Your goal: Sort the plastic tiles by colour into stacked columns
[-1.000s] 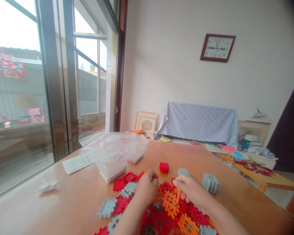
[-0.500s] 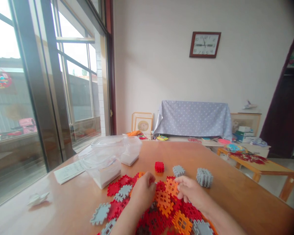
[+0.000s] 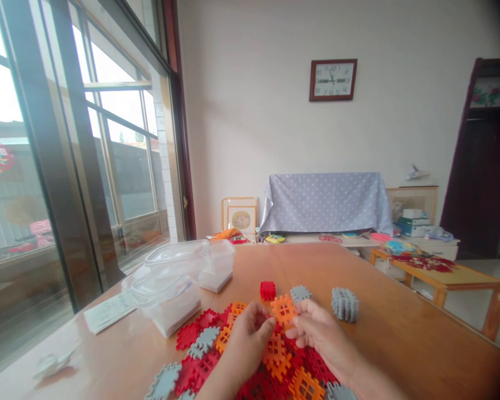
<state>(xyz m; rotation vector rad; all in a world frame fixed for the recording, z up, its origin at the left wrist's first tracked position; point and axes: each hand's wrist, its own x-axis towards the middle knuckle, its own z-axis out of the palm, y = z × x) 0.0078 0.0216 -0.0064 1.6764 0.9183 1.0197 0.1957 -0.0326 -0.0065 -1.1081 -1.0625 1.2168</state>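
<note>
Through the head camera I am watching the right hand [image 3: 319, 330] pinching an orange notched window tile [image 3: 284, 311] by its near-right edge, thumb and fingers closing on it. The tile is hanging between the two hands, tilting, above the heap of interlocking tiles [image 3: 275, 350]. The left hand [image 3: 250, 339] is curling its fingers just beside the tile's left edge; I cannot tell whether it is touching or gripping it.

Red, orange and gray pieces from the heap are spreading beneath both hands and out past the left wrist, where a gray square tile [image 3: 164, 381] is lying at the heap's outer edge. Straight beyond the hands, a red notched block [image 3: 268, 290] is sitting on the worktop [image 3: 400, 333], and a gray notched piece [image 3: 300, 294] is lying near it, just past the right fingertips. Farther right of that hand, a stack of gray tiles [image 3: 345, 304] is standing apart; from there a wide stretch of brown surface is running to the worktop's slanting right edge, giving the right hand its broadest room.

Left of the left hand, clear plastic containers [image 3: 166, 308] are narrowing the way, with a handwritten paper [image 3: 108, 314] and a crumpled white tissue [image 3: 52, 364] lying nearer the window side.
</note>
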